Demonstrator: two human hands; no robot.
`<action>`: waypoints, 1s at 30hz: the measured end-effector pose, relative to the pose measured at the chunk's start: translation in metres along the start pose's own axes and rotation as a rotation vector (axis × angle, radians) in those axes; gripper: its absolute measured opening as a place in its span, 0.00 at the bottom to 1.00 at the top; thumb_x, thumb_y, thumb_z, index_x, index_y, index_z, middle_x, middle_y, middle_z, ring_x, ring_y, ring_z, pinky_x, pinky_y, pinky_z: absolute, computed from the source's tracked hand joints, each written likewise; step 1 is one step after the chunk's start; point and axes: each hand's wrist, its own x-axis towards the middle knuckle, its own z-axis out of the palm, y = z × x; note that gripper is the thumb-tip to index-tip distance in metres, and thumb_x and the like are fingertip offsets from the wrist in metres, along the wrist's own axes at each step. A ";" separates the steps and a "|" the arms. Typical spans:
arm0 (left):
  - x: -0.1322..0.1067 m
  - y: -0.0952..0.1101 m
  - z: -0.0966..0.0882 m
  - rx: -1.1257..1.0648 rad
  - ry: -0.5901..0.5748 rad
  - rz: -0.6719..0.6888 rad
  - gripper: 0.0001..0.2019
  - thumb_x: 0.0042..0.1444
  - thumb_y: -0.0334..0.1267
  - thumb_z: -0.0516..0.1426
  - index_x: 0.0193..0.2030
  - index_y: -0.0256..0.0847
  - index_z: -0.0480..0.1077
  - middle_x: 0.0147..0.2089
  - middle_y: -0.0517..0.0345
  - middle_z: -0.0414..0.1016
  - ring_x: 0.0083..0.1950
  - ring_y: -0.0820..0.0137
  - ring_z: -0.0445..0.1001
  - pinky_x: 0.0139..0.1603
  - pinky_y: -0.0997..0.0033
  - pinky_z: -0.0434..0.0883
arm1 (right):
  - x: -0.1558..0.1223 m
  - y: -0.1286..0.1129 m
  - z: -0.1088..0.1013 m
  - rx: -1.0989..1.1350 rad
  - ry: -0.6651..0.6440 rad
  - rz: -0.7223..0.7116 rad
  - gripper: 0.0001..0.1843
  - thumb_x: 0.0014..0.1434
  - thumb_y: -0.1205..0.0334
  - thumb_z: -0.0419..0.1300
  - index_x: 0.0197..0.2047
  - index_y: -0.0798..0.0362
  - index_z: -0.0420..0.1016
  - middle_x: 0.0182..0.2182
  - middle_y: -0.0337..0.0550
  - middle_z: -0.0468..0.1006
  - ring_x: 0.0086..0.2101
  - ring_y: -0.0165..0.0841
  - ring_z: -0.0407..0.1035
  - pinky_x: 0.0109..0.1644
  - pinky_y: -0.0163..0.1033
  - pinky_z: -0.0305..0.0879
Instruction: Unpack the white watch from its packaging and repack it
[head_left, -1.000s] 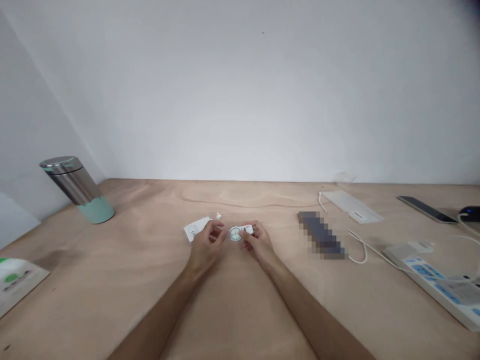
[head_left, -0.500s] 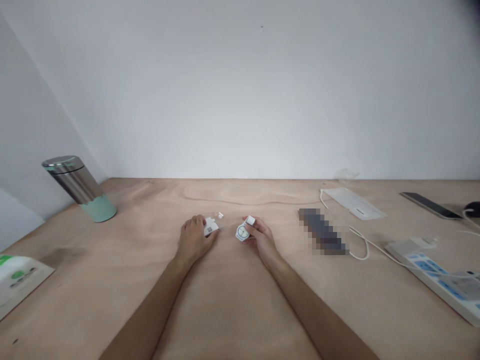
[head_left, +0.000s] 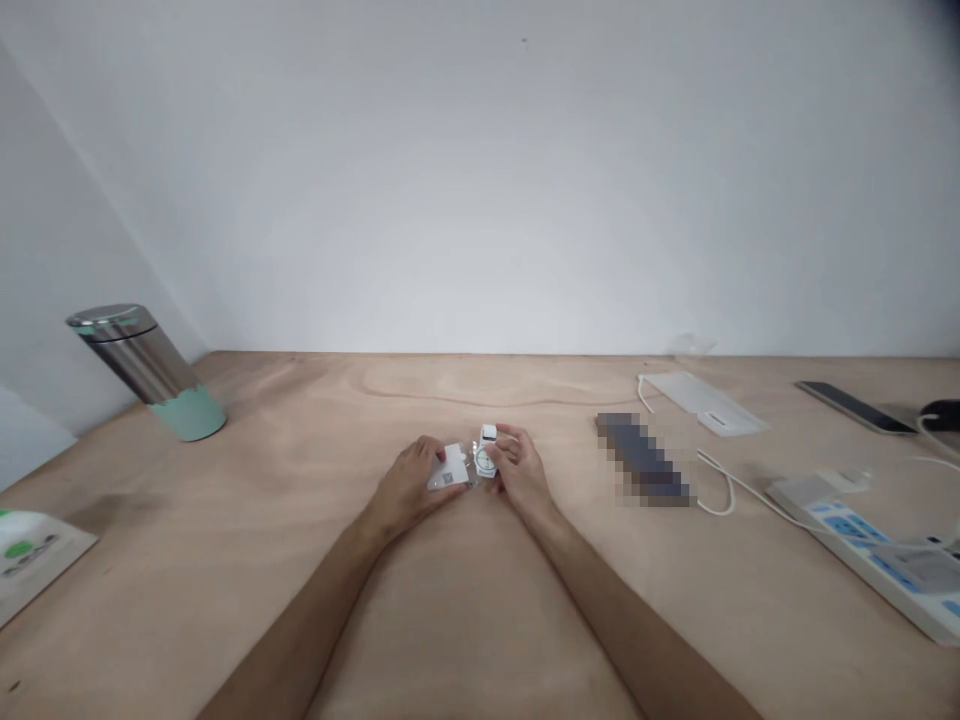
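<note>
My left hand (head_left: 411, 482) is closed on a clear plastic bag (head_left: 471, 464) that has a white card (head_left: 452, 466) with a small square code on it. Pinched in my right hand (head_left: 521, 468) is a white wristwatch (head_left: 487, 458) with a round white dial, my thumb lying at the edge of its face. The watch is right at the bag's right-hand end; whether part of it is inside the plastic I cannot tell. Both hands are low over the wooden table, close together.
A steel and mint-green tumbler (head_left: 165, 375) stands at the left, above a white and green packet (head_left: 41, 560). To the right lie a blurred-out dark object (head_left: 643, 460), a translucent sleeve (head_left: 705, 402), a phone (head_left: 855, 407), white cables (head_left: 750, 492) and a blue-and-white box (head_left: 870, 550).
My left hand has brought the bag and card rightward to the watch, closing the gap between them. The watch has turned more upright in my right hand.
</note>
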 end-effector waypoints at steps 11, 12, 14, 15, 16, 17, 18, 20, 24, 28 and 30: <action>-0.001 0.007 -0.005 -0.051 0.011 -0.055 0.16 0.50 0.45 0.60 0.40 0.41 0.61 0.41 0.55 0.69 0.42 0.64 0.68 0.42 0.65 0.65 | -0.002 0.001 -0.003 -0.169 -0.022 -0.083 0.26 0.50 0.53 0.62 0.51 0.48 0.60 0.38 0.38 0.70 0.23 0.28 0.69 0.18 0.31 0.65; -0.001 0.008 -0.005 -0.052 0.011 -0.058 0.16 0.49 0.45 0.60 0.40 0.41 0.61 0.41 0.55 0.69 0.42 0.64 0.68 0.42 0.65 0.65 | -0.002 0.001 -0.003 -0.194 -0.034 -0.102 0.26 0.50 0.54 0.62 0.51 0.47 0.61 0.39 0.39 0.71 0.23 0.27 0.69 0.19 0.31 0.65; -0.001 0.009 -0.006 -0.059 0.016 -0.067 0.16 0.49 0.46 0.60 0.40 0.41 0.62 0.41 0.55 0.69 0.42 0.64 0.68 0.41 0.65 0.65 | -0.003 0.001 -0.004 -0.231 -0.050 -0.134 0.24 0.50 0.57 0.62 0.51 0.47 0.63 0.39 0.40 0.72 0.25 0.28 0.69 0.22 0.32 0.66; -0.001 0.009 -0.006 -0.065 0.018 -0.071 0.16 0.49 0.46 0.60 0.40 0.41 0.62 0.41 0.55 0.69 0.42 0.64 0.68 0.41 0.66 0.65 | -0.003 0.001 -0.004 -0.247 -0.056 -0.151 0.23 0.50 0.58 0.62 0.51 0.48 0.64 0.39 0.41 0.73 0.27 0.29 0.69 0.25 0.33 0.66; -0.001 0.009 -0.006 -0.071 0.019 -0.074 0.16 0.49 0.46 0.61 0.40 0.41 0.62 0.41 0.55 0.69 0.41 0.64 0.68 0.41 0.66 0.65 | -0.003 0.000 -0.005 -0.267 -0.062 -0.168 0.23 0.50 0.59 0.62 0.50 0.48 0.65 0.39 0.41 0.74 0.28 0.30 0.70 0.27 0.33 0.67; -0.001 0.008 -0.006 -0.074 0.018 -0.076 0.17 0.49 0.46 0.61 0.40 0.41 0.62 0.41 0.55 0.69 0.41 0.64 0.68 0.41 0.66 0.65 | -0.004 0.000 -0.005 -0.296 -0.067 -0.187 0.22 0.50 0.60 0.61 0.50 0.47 0.66 0.40 0.41 0.74 0.29 0.30 0.70 0.29 0.34 0.67; -0.002 0.007 -0.006 -0.076 0.018 -0.079 0.17 0.49 0.46 0.61 0.40 0.41 0.62 0.41 0.55 0.69 0.41 0.64 0.68 0.40 0.66 0.65 | -0.004 0.000 -0.006 -0.337 -0.070 -0.205 0.21 0.51 0.61 0.61 0.50 0.47 0.66 0.40 0.41 0.75 0.30 0.31 0.70 0.30 0.35 0.68; -0.001 0.006 -0.005 -0.085 0.022 -0.086 0.17 0.48 0.46 0.61 0.40 0.41 0.63 0.41 0.56 0.69 0.41 0.65 0.68 0.40 0.66 0.64 | -0.003 -0.002 -0.009 -0.446 -0.075 -0.248 0.20 0.52 0.64 0.59 0.50 0.47 0.66 0.39 0.40 0.75 0.31 0.31 0.70 0.33 0.36 0.67; -0.002 0.008 -0.007 -0.159 0.034 -0.115 0.17 0.47 0.46 0.61 0.39 0.41 0.63 0.39 0.57 0.69 0.37 0.67 0.67 0.36 0.69 0.64 | -0.003 -0.007 -0.014 -0.717 -0.099 -0.423 0.13 0.52 0.71 0.54 0.41 0.49 0.70 0.38 0.41 0.74 0.39 0.34 0.69 0.40 0.38 0.66; -0.002 0.012 -0.011 -0.230 0.037 -0.143 0.17 0.45 0.46 0.62 0.37 0.41 0.64 0.36 0.58 0.69 0.35 0.70 0.66 0.33 0.72 0.62 | -0.003 -0.010 -0.017 -0.886 -0.070 -0.501 0.12 0.54 0.72 0.53 0.38 0.49 0.72 0.38 0.42 0.73 0.42 0.36 0.68 0.42 0.39 0.65; -0.002 0.013 -0.012 -0.271 0.036 -0.143 0.17 0.45 0.45 0.63 0.37 0.41 0.65 0.35 0.59 0.69 0.34 0.70 0.66 0.33 0.72 0.62 | -0.003 -0.009 -0.019 -0.925 -0.044 -0.502 0.13 0.54 0.73 0.53 0.38 0.49 0.73 0.40 0.42 0.74 0.43 0.36 0.67 0.43 0.40 0.65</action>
